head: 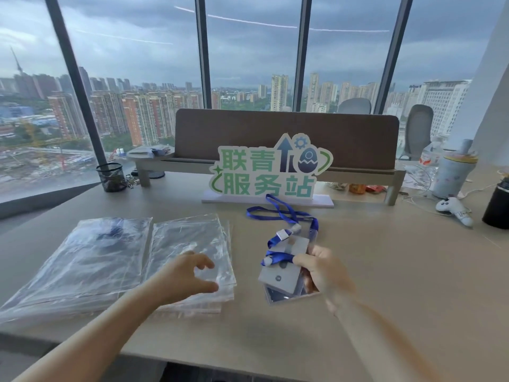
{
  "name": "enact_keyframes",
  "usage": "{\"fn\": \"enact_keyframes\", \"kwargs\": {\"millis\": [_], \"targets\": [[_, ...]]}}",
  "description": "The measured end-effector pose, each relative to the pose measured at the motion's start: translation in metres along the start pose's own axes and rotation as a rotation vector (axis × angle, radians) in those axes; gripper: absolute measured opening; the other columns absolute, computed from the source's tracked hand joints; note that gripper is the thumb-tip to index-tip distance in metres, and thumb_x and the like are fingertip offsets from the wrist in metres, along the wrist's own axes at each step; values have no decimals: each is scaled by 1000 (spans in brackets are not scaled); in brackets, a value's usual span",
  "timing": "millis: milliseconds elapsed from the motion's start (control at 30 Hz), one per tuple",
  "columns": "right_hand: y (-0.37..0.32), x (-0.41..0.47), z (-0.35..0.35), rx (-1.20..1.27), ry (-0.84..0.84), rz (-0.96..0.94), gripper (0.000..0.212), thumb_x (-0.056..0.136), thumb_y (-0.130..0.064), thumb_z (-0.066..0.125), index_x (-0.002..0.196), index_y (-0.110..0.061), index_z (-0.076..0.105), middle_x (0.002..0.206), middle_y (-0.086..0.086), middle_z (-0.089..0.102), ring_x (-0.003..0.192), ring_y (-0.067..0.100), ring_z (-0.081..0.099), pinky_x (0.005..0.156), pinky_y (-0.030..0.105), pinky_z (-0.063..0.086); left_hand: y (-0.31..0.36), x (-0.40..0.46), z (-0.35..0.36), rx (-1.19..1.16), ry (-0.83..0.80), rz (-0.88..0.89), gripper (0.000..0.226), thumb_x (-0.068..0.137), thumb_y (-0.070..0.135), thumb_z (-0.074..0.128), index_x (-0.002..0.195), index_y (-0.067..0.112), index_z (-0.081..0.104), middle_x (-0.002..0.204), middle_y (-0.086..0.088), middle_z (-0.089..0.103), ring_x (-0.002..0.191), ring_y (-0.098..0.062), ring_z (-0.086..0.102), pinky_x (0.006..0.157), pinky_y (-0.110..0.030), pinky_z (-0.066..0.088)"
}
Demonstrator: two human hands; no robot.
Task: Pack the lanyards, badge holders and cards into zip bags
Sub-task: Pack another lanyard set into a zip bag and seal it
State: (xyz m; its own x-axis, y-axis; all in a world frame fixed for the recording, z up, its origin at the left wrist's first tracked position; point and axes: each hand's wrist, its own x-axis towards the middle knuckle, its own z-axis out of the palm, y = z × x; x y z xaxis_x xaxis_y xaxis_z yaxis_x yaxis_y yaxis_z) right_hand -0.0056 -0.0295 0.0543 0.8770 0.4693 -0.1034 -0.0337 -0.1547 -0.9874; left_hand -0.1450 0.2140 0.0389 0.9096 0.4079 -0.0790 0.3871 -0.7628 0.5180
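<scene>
My right hand [327, 274] grips a bundle of grey cards [281, 279] and clear badge holders [278, 297], held just above the table. Blue lanyards [281, 213] trail from the bundle back across the table toward the sign. My left hand [190, 274] hovers over the right-hand stack of clear zip bags [190, 238], its fingers spread and loosely curved, holding nothing. Whether it touches the top bag I cannot tell. A second pile of zip bags [91, 257] lies to the left, and something dark shows inside one of them.
A green and white sign [264, 175] stands behind the lanyards, in front of a brown desk divider [286, 133]. A mesh pen cup [110, 176] is at the back left. Bottles [451, 172], a dark cup [497, 205] and a white toy [454, 206] crowd the back right.
</scene>
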Motion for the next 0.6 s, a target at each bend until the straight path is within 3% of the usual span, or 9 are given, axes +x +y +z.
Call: {"fn": "enact_keyframes", "kwargs": {"millis": [67, 167, 267, 367, 433, 533, 600], "targets": [[3, 3, 7, 26, -25, 18, 33, 70, -12, 61, 100, -4, 69, 67, 5, 70, 57, 18, 64, 55, 28, 50, -25, -11, -4, 147, -95, -35, 48, 70, 55, 70, 114, 42, 56, 111, 15, 51, 96, -5, 53, 84, -23, 45], [5, 4, 20, 29, -73, 45, 42, 62, -18, 59, 98, 4, 65, 78, 16, 66, 70, 31, 61, 65, 43, 45, -46, -17, -5, 269, -54, -18, 26, 81, 45, 62, 107, 44, 61, 110, 17, 56, 90, -1, 57, 82, -22, 48], [6, 4, 30, 14, -157, 70, 24, 76, -10, 61, 91, 8, 63, 72, 15, 65, 58, 25, 62, 55, 31, 49, -50, -15, -4, 308, 56, 4, 21, 93, 32, 51, 104, 33, 69, 105, 15, 67, 85, -3, 61, 78, -22, 50], [5, -1, 35, -74, -249, 107, 12, 81, -4, 58, 70, 0, 57, 54, 13, 52, 34, 17, 43, 37, 22, 30, -42, -13, 0, 321, 158, 84, 24, 95, 31, 49, 100, 28, 72, 93, 13, 64, 79, -9, 61, 66, -20, 43], [11, -1, 40, -101, -347, 181, 18, 81, -4, 59, 65, -6, 51, 51, 13, 48, 35, 22, 42, 37, 22, 27, -29, -12, 6, 316, 235, 173, 23, 95, 28, 50, 100, 25, 72, 89, 10, 58, 77, -16, 62, 63, -23, 42], [19, -6, 54, -92, -462, 355, 12, 72, -11, 63, 80, -3, 57, 71, 20, 54, 61, 34, 49, 44, 26, 35, -9, -10, 16, 210, 311, 257, 20, 92, 20, 53, 98, 19, 72, 89, 3, 62, 75, -19, 62, 63, -28, 47], [20, -6, 61, -86, -467, 424, 6, 78, -9, 60, 76, -5, 56, 63, 11, 52, 47, 24, 43, 35, 21, 31, -1, -7, 21, 138, 328, 269, 20, 90, 17, 53, 96, 19, 72, 87, 4, 60, 72, -18, 61, 67, -33, 51]]}}
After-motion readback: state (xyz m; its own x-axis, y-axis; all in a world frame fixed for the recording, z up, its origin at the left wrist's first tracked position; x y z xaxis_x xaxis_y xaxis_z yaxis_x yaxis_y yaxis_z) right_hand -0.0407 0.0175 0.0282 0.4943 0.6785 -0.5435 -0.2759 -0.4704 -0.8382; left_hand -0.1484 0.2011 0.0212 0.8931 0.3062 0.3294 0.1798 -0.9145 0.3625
